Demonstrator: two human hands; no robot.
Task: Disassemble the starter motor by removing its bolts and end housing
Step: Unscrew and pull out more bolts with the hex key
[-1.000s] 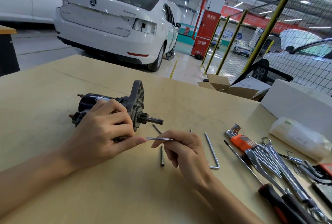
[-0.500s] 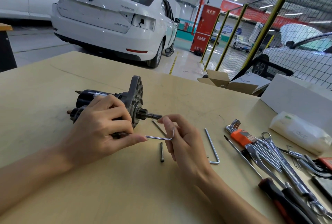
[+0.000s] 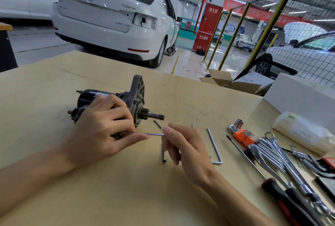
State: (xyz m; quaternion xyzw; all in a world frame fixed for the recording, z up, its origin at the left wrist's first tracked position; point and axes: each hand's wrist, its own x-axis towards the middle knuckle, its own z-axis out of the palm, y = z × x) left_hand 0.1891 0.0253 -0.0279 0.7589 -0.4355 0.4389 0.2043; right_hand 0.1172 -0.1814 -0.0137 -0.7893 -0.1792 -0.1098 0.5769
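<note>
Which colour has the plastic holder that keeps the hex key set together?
Orange. The holder shows best in the head view, on the table right of the hands.

Head camera looks forward and down, close over the table [image 3: 54, 198].

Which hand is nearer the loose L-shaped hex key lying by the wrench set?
Right. The right hand sits just left of the loose hex key; the left hand grips the starter motor, farther left.
</note>
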